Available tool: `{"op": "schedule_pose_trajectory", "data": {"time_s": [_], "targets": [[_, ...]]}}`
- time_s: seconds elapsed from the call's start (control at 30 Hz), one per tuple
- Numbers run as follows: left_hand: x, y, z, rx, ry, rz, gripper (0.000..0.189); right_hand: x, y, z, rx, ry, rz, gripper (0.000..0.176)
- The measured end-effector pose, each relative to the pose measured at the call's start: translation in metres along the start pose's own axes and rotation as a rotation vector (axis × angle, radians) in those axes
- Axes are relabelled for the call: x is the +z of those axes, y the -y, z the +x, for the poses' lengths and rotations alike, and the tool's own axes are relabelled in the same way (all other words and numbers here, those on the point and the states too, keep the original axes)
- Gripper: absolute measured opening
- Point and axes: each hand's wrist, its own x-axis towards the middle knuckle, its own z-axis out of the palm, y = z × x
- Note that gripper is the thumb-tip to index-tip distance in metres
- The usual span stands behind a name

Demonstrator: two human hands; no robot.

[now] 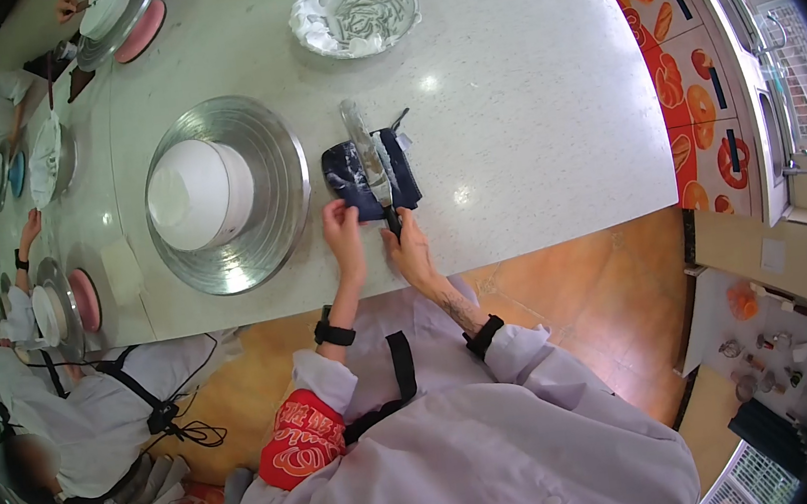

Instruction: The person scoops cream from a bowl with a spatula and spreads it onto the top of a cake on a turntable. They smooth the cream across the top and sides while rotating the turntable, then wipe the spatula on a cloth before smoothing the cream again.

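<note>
My right hand (411, 249) is closed round the black handle of an icing spatula (370, 155). Its metal blade, smeared with white cream, lies across a folded dark blue cloth (344, 174) that also carries white smears. My left hand (342, 227) has its fingers bent at the cloth's near left corner and appears to pinch it. To the left, a metal cake turntable (281, 196) bears a round white cake (200, 193) with a smooth surface. Beyond the cloth, a bowl (356, 11) has white cream heaped on its left side and smeared round its inside.
Several people in white work along the table on the left, with another turntable and cake (50, 313) and a cream bowl (60, 158). The table's front edge runs close before me. Drawers with bread pictures (673, 68) and a sink counter stand at right.
</note>
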Motion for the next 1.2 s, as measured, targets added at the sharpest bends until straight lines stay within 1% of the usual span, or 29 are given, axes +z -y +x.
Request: {"op": "schedule_pose_trajectory", "data": {"time_s": [0.03,0.07,0.1,0.13,0.17,0.2,0.23,0.27,0.33,0.37,0.4,0.43,0.5,0.53,0.6,0.63,0.67,0.73,0.77,0.8,0.87,0.9,0.93,0.97,1.0,1.03,1.1,1.17,1.2], "targets": [[0.009,-0.004,-0.005,0.087,0.086,0.083,0.022,0.002,-0.002,0.001,-0.021,-0.005,0.001,0.039],[0.015,-0.002,-0.006,0.087,0.084,0.082,0.022,0.004,-0.003,0.002,-0.042,-0.011,0.003,0.040],[0.022,-0.001,-0.006,0.197,0.364,0.258,0.022,0.006,-0.007,0.004,-0.044,-0.008,0.003,0.040],[0.027,-0.005,-0.005,0.306,0.646,0.434,0.023,0.007,-0.009,0.006,-0.112,-0.040,0.023,0.041],[0.029,-0.010,-0.002,0.305,0.644,0.432,0.023,0.008,-0.012,0.008,-0.181,-0.072,0.042,0.042],[0.031,-0.015,0.002,0.315,0.603,0.578,0.024,0.007,-0.015,0.008,-0.183,-0.069,0.040,0.042],[0.034,-0.019,0.006,0.323,0.559,0.723,0.026,0.006,-0.013,0.009,-0.048,-0.015,-0.016,0.042],[0.036,-0.018,0.011,0.322,0.558,0.722,0.026,0.004,-0.011,0.010,0.088,0.037,-0.070,0.042],[0.040,-0.011,0.018,0.323,0.481,1.085,0.032,0.002,-0.008,0.007,0.028,0.012,-0.059,0.045],[0.043,-0.004,0.018,0.390,0.417,1.080,0.035,0.002,-0.005,0.006,0.095,-0.026,0.051,0.046],[0.044,0.002,0.018,0.389,0.411,1.080,0.035,0.002,-0.003,0.007,0.162,-0.063,0.162,0.047],[0.046,0.003,0.017,0.389,0.406,1.129,0.038,-0.001,0.002,0.008,0.159,-0.060,0.164,0.047],[0.050,0.005,0.014,0.404,0.357,1.176,0.040,-0.010,0.011,0.011,0.318,-0.079,0.344,0.045],[0.048,0.003,0.011,0.403,0.352,1.177,0.040,-0.010,0.005,0.011,0.316,-0.075,0.344,0.045],[0.046,-0.003,0.004,0.275,0.392,1.124,0.039,-0.005,-0.014,0.013,0.245,-0.112,0.313,0.042],[0.044,-0.006,-0.001,0.383,0.303,1.086,0.039,-0.007,-0.010,0.015,0.204,-0.113,0.271,0.041],[0.044,-0.009,0.002,0.383,0.302,1.086,0.039,-0.010,-0.007,0.016,0.204,-0.112,0.271,0.041],[0.044,-0.020,0.010,-0.185,0.420,0.816,0.038,-0.018,0.001,0.016,0.326,0.007,0.412,0.040],[0.038,-0.013,0.020,-0.294,0.411,0.657,0.039,-0.017,-0.005,0.021,0.410,0.073,0.501,0.039],[0.034,-0.004,0.024,-0.296,0.409,0.657,0.039,-0.019,-0.011,0.021,0.411,0.075,0.501,0.039],[0.035,-0.016,0.024,-0.259,0.373,0.667,0.038,-0.025,-0.015,0.023,0.401,0.201,0.540,0.037],[0.029,0.005,0.033,-0.195,0.372,0.727,0.037,-0.026,-0.016,0.024,0.400,0.200,0.542,0.037],[0.031,-0.002,0.033,-0.195,0.372,0.729,0.037,-0.027,-0.017,0.023,0.425,0.229,0.705,0.037],[0.032,-0.009,0.032,-0.310,0.402,0.676,0.034,-0.028,-0.018,0.021,0.450,0.258,0.869,0.037],[0.033,-0.016,0.031,-0.425,0.431,0.620,0.032,-0.029,-0.019,0.021,0.452,0.259,0.871,0.037],[0.030,-0.013,0.032,-0.426,0.430,0.623,0.032,-0.031,-0.018,0.021,0.459,0.284,0.870,0.037],[0.024,-0.006,0.033,-0.638,0.531,0.239,0.027,-0.031,-0.018,0.020,0.466,0.306,0.872,0.036],[0.023,0.001,0.034,-0.625,0.524,0.199,0.024,-0.025,-0.023,0.020,0.368,0.255,0.895,0.038],[0.023,0.005,0.034,-0.614,0.514,0.154,0.021,-0.023,-0.027,0.020,0.369,0.251,0.897,0.038]]}}
